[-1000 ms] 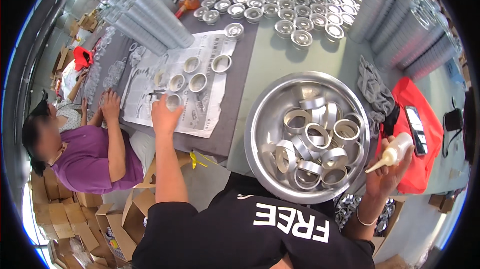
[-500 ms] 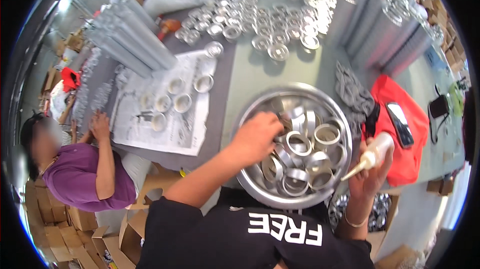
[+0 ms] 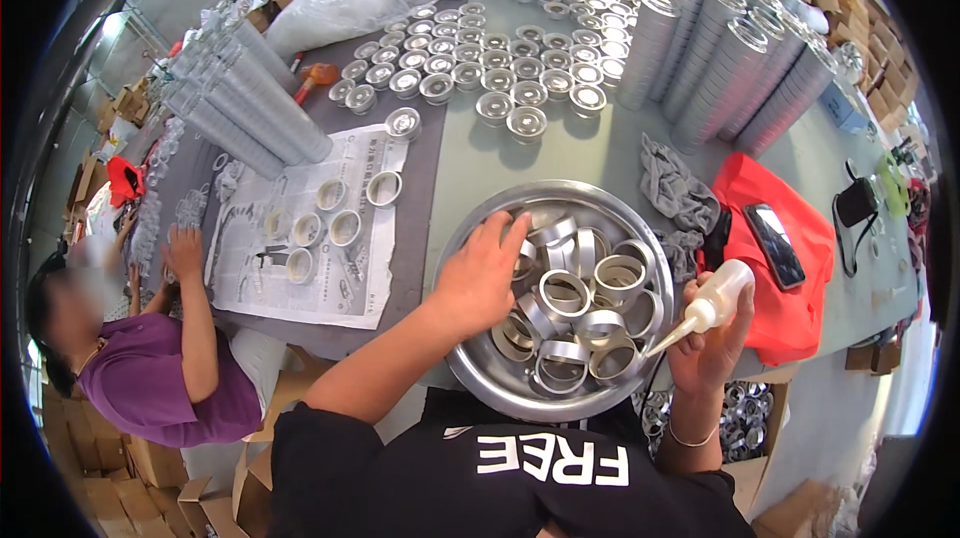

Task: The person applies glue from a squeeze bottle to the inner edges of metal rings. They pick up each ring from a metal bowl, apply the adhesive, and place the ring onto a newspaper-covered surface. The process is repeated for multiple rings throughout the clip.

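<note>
A round steel bowl at the table's front edge holds several silver metal rings. My left hand reaches over the bowl's left side, its fingers curled about a metal ring that they partly hide. To the right of the bowl, my right hand is closed round a translucent squeeze bottle. The bottle is tilted, and its thin nozzle points down and left toward the bowl's rim.
Several rings stand on a newspaper at left. Shallow metal cups cover the far table, between tall stacks. At right lie a grey cloth, red cloth and phone. A person in purple sits at left.
The view has shifted, so the scene sits somewhat differently. My left hand's fingers have opened out a little over the rings. The bottle stays in my right hand, its nozzle nearer the bowl's rim.
</note>
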Motion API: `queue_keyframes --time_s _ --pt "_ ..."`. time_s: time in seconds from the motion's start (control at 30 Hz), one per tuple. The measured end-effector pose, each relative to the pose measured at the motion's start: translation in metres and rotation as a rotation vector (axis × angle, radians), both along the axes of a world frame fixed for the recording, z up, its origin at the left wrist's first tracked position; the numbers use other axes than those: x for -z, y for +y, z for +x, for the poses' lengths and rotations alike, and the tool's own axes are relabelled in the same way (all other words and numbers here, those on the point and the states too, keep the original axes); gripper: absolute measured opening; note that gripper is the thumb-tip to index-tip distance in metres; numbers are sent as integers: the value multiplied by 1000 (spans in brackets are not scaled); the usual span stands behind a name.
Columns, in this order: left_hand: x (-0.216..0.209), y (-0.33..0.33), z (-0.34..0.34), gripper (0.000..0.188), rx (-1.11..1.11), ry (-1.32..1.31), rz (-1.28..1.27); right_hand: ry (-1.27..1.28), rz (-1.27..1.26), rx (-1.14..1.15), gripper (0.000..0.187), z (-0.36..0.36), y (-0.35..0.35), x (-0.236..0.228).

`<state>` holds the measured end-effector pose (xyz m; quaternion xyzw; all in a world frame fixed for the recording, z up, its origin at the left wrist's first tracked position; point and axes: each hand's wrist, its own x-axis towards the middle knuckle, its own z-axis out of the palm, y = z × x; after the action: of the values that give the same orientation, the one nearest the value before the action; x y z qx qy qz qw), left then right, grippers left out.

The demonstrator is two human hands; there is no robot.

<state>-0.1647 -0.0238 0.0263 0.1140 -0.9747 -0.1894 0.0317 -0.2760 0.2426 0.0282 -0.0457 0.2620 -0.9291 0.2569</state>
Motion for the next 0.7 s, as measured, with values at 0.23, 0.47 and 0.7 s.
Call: queue_keyframes --time_s 0.23,0.47,0.7 --pt "6 -1 -15 79 31 137 -104 23 18 16 54 -1 5 2" --pt "11 1 -19 69 41 135 -91 18 20 5 55 0 0 3" --pt "10 -6 -20 70 105 -96 -58 8 12 4 55 0 2 6"
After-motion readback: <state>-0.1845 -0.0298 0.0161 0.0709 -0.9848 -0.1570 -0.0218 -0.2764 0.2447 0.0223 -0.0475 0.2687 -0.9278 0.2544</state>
